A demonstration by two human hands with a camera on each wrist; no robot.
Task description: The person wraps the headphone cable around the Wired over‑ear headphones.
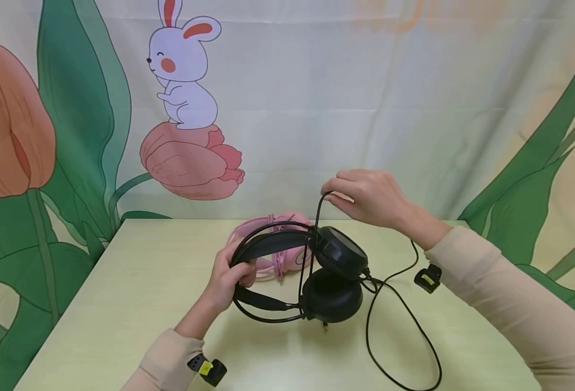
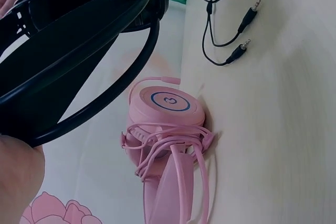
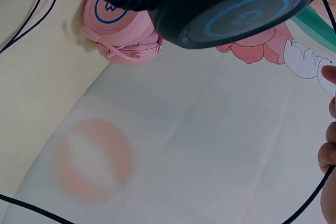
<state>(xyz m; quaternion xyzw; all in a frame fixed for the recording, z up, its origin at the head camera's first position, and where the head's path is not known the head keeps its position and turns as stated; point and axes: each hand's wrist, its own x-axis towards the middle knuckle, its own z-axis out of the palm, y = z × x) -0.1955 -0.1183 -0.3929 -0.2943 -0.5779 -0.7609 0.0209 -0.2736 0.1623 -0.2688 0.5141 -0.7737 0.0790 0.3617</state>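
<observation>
A black over-ear headset [image 1: 333, 296] is held above the table, its headband toward the left and its two ear cups toward the right. My left hand [image 1: 225, 281] grips the headband. With fingers and thumb my right hand [image 1: 368, 196] pinches the headset's black cable [image 1: 318, 214], raised above the upper ear cup. From there the cable runs down beside both ear cups, where the band meets them. More cable hangs in a loose loop to the right. Two audio plugs [image 2: 248, 18] on a split cable show in the left wrist view.
Behind the black headset, a pink headset [image 2: 167, 103] lies on the pale table [image 1: 136, 304], its own cable bundled around it. A printed curtain [image 1: 287, 108] with a rabbit and tulips hangs behind the table's far edge. Each wrist carries a small black camera [image 1: 428, 278].
</observation>
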